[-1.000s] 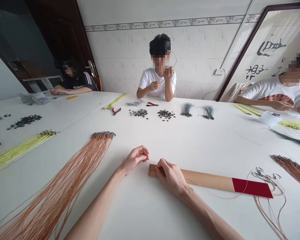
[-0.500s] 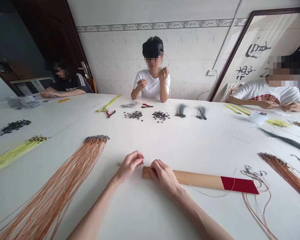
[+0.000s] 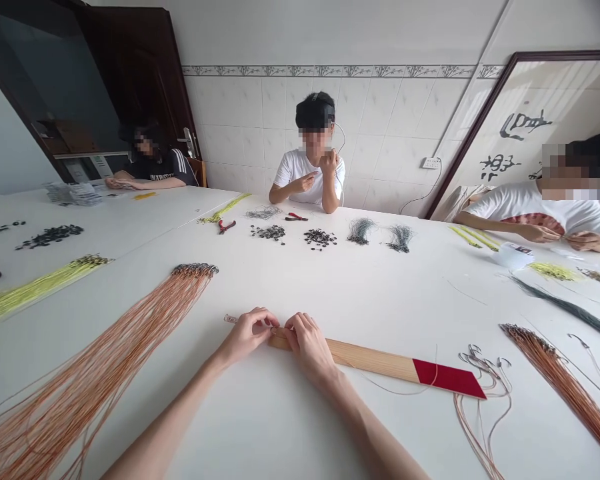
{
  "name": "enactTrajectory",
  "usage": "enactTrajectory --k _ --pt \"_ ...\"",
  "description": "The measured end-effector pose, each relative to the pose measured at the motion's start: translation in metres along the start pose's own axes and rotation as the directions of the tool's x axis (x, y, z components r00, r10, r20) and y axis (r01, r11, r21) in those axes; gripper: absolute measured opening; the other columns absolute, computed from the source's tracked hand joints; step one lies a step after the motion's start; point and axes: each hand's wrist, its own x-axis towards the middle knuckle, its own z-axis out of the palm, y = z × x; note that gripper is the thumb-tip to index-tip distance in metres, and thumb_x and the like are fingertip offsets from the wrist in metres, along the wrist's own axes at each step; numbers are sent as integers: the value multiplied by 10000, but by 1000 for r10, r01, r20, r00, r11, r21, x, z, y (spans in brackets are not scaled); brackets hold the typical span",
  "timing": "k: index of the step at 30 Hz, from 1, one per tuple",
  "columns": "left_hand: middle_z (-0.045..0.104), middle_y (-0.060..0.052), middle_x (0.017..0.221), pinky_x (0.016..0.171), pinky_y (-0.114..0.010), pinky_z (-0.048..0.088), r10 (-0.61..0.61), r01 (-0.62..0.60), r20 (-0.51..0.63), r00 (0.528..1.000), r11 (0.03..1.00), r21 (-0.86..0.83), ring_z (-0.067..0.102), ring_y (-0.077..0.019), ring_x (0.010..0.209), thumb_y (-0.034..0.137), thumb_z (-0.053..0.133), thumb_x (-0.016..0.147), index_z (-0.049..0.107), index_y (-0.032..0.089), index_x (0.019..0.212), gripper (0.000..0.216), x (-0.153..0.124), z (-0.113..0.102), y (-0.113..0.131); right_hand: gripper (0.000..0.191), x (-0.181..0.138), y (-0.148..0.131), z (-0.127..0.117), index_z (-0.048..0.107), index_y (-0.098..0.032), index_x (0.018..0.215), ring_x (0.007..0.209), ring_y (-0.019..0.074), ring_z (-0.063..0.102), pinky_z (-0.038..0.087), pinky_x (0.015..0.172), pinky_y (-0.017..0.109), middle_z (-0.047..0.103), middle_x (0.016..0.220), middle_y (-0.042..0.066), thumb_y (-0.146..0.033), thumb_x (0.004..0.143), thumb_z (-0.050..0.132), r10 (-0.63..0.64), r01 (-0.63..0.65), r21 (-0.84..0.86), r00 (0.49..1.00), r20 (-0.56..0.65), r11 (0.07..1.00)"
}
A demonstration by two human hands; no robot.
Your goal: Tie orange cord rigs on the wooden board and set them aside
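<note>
**A:** L hand (image 3: 247, 335) pose?

**B:** Forearm comes in from lower L, wrist low on the table (image 3: 330, 427). Fingers bunched, tips together at the near end of the wooden strip (image 3: 365, 358). Might be pinching a thin cord (image 3: 275, 329) there, but too small to be sure.

**A:** R hand (image 3: 305, 343)?

**B:** Forearm from lower R, hand draped over the strip's near end. Fingers pressed together, curled down onto the wood. Thumb hidden, can't tell where it sits.

**A:** Strip position?

**B:** Flat on the table, angled off to the R, w/ a red end (image 3: 447, 378) farthest from the hands. Pale loose cords w/ hooks (image 3: 483, 393) lie just past that red end. A short pale piece (image 3: 230, 319) sits just L of the L hand, kind unclear.

**A:** Diff vs 0.5 s back?

**B:** Hands closer. There was a small gap between them, now the fingertips almost meet over the strip's end. L hand was just off the wood, now above it. R hand still on the strip. Whole scene sits shifted in view, so the head moved too.

**A:** Anything nearby?

**B:** Long orange cord bundle (image 3: 95, 373) w/ metal clasps (image 3: 195, 269) on the L, well apart from both hands.
</note>
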Motion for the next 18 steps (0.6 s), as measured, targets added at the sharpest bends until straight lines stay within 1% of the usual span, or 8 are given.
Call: enactTrajectory --k 4,6,8,10,13,18 --pt "601 -31 786 719 -275 413 -26 24 -26 999 997 -71 526 -166 771 240 529 768 627 176 745 119 1 0 0 130 -1 0 1 467 -185 773 736 145 482 388 672 266 561 786 11 -137 875 404 -12 12 -8 1000 -11 1000" --pt "598 -21 746 694 -266 408 -51 45 -42 998 988 -146 526 -158 734 278 549 772 629 171 723 141 1 1 0 140 -2 0 1 471 -185 780 721 145 479 381 664 264 566 778 12 -139 882 385 -59 58 -30 998 -33 998" --pt "596 -13 713 688 -261 402 -91 71 -70 993 964 -257 526 -152 713 313 572 767 628 167 707 168 1 1 1 139 -3 0 0 477 -185 799 694 143 472 371 647 259 571 768 12 -139 882 376 -113 109 -67 992 -63 992" --pt "599 -13 685 699 -257 397 -154 86 -130 979 902 -423 527 -145 702 317 614 744 627 158 699 166 1 -1 1 150 -5 -2 0 480 -187 800 651 137 459 355 620 249 563 729 6 -128 879 366 -164 154 -120 983 -81 981" --pt "594 -11 646 667 -242 387 -248 57 -224 943 781 -622 507 -123 649 307 654 721 612 148 696 167 2 -4 -1 208 -8 -4 0 464 -188 738 552 117 417 319 567 232 528 643 -11 -118 886 335 -214 194 -198 973 -84 961" --pt "548 5 654 599 -231 391 -301 -30 -323 897 690 -724 479 -97 599 384 632 729 530 162 694 247 4 -10 -11 249 -9 -2 2 438 -184 684 441 94 352 250 489 223 466 519 -40 -133 900 325 -239 205 -281 967 -92 937"
